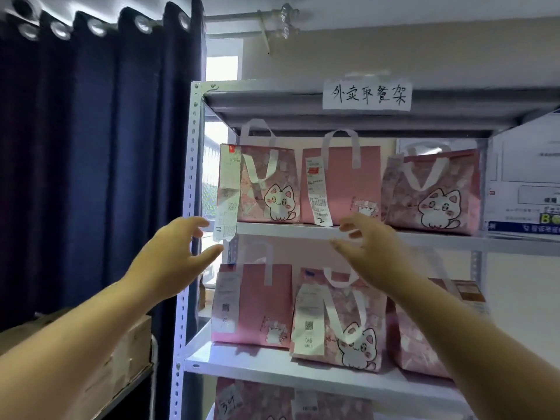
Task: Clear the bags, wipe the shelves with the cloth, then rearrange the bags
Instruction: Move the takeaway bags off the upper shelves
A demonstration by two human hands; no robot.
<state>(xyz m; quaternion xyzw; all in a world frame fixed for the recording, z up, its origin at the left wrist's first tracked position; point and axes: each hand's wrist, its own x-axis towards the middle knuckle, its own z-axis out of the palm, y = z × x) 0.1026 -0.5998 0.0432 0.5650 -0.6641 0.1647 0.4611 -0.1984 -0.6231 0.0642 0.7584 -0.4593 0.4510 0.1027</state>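
A white metal shelf rack [394, 234] holds pink cat-print bags with white handles and paper receipts. On the upper shelf stand three: a left bag [266, 183], a middle bag [348, 180] and a right bag [433, 192]. The shelf below carries a plain pink bag [257, 304], a cat bag [339, 322] and a third one [418, 344] partly behind my right arm. My left hand [172, 256] is raised with fingers spread, just left of the left bag's hanging receipt. My right hand [372, 247] reaches, fingers spread, below the middle bag. Neither hand holds anything. No cloth is visible.
A dark blue curtain [91, 147] hangs to the left of the rack. A cardboard box [121, 359] sits on a low stand at lower left. A handwritten paper sign [366, 93] is taped on the top shelf edge. More pink bags [251, 401] show on a lower shelf.
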